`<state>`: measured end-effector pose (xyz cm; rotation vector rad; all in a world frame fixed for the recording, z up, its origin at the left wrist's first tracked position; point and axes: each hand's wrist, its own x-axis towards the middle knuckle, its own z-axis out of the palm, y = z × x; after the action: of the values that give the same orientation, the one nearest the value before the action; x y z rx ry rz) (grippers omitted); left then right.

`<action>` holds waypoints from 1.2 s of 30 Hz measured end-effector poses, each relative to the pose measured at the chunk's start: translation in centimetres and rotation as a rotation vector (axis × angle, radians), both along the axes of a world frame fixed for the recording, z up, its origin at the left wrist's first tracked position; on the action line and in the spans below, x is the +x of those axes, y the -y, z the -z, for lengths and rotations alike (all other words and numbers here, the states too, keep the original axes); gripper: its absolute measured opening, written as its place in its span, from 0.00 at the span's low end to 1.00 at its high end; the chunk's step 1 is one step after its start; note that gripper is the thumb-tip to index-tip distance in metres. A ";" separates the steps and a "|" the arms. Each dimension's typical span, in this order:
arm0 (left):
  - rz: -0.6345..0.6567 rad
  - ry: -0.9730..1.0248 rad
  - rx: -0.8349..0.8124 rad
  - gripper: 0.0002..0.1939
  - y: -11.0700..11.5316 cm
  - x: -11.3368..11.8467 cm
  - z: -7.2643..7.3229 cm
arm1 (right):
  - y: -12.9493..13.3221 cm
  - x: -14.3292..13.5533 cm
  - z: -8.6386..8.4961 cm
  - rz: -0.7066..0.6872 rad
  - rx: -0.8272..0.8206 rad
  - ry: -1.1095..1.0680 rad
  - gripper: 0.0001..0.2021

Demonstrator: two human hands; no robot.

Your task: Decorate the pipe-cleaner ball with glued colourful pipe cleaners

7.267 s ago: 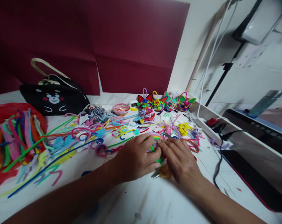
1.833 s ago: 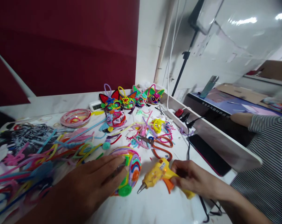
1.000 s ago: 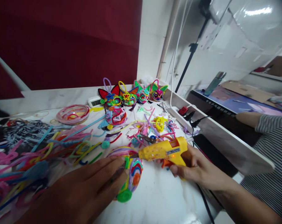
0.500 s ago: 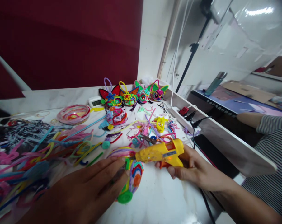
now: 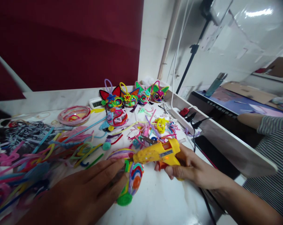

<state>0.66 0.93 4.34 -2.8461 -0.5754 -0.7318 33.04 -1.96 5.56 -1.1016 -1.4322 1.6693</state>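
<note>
My right hand (image 5: 186, 167) is closed around a yellow hot glue gun (image 5: 157, 153) with an orange trigger and a small lit orange light. The gun points left, its nozzle at the top of a colourful pipe-cleaner ornament (image 5: 135, 184) with a green round end and an orange spot. My left hand (image 5: 92, 187) grips this ornament from the left, fingers bent over its upper side and hiding much of it. Just behind lies a striped pink and yellow rounded piece (image 5: 121, 153), partly covered by hand and gun.
Finished animal-head ornaments (image 5: 131, 99) line the back, near a woven bowl (image 5: 74, 115) and a white digital timer (image 5: 96, 102). Loose pipe cleaners (image 5: 38, 156) cover the left. Scissors (image 5: 148, 140), a power strip (image 5: 185, 117) and a black phone (image 5: 214, 157) lie rightward. A person's striped sleeve (image 5: 275, 125) shows far right.
The glue gun and my right hand have shifted slightly left, bringing the nozzle further over the ornament's top. My left hand and the ornament stay nearly in place.
</note>
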 end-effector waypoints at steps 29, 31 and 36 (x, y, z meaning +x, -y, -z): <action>0.051 -0.043 0.076 0.22 -0.5 0.6 -0.7 | 1.0 1.8 -0.1 0.045 0.338 0.547 0.16; 0.054 -0.052 0.067 0.22 -0.5 0.6 -0.7 | 1.1 1.9 -0.1 0.051 0.357 0.564 0.18; 0.053 -0.036 0.053 0.22 -0.6 0.5 -0.6 | 1.7 2.2 0.2 0.051 0.396 0.587 0.18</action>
<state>1.20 1.58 4.92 -2.8289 -0.4706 -0.6923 35.19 -3.66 5.36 -1.4356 -1.9676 0.9881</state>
